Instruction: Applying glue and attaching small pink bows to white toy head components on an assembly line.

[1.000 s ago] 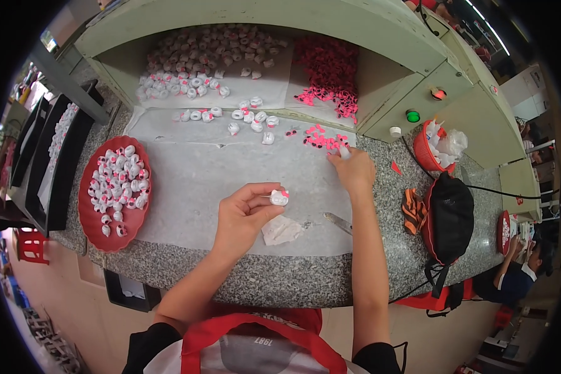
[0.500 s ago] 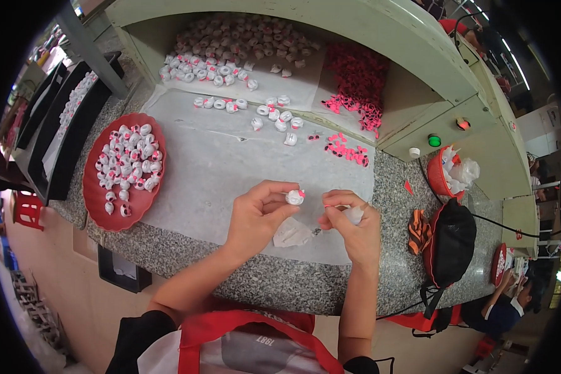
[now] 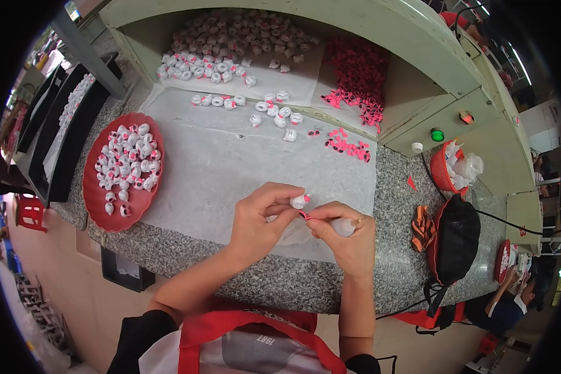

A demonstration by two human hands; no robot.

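Both hands meet near the table's [image 3: 330,287] near edge: the left hand [image 3: 262,218] pinches a white bead [image 3: 299,201], the right hand [image 3: 346,234] grips a small bottle [image 3: 344,225] and a pink piece [image 3: 304,215] just beside it. A red plate [image 3: 96,206] of beads lies left.

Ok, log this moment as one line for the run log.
left hand: pinches small white piece | right hand: holds pink piece against it | left: red tray of finished pieces | surface: white sheet
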